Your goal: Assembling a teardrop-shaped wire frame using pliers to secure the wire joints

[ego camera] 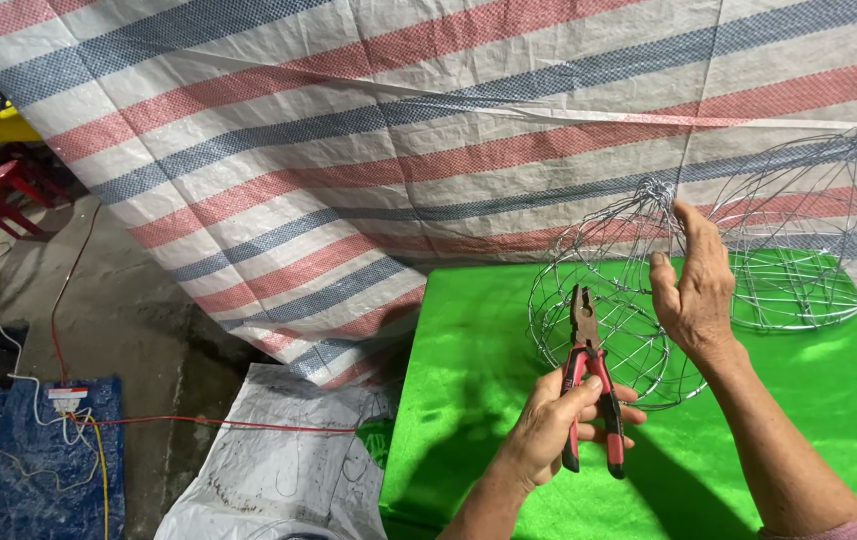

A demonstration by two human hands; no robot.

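Striped red, blue and white woven tarpaulin (348, 150): hangs behind. Bright green cloth-covered surface (488, 400): carries the items. Rounded silver wire cage frame (603, 300): stands on surface, just above left grip. Right hand (693, 285): grip closed on the frame's twisted top wires. Left hand (558, 420): grip wrapped around red-handled steel pliers (588, 385), tips up, touching frame.
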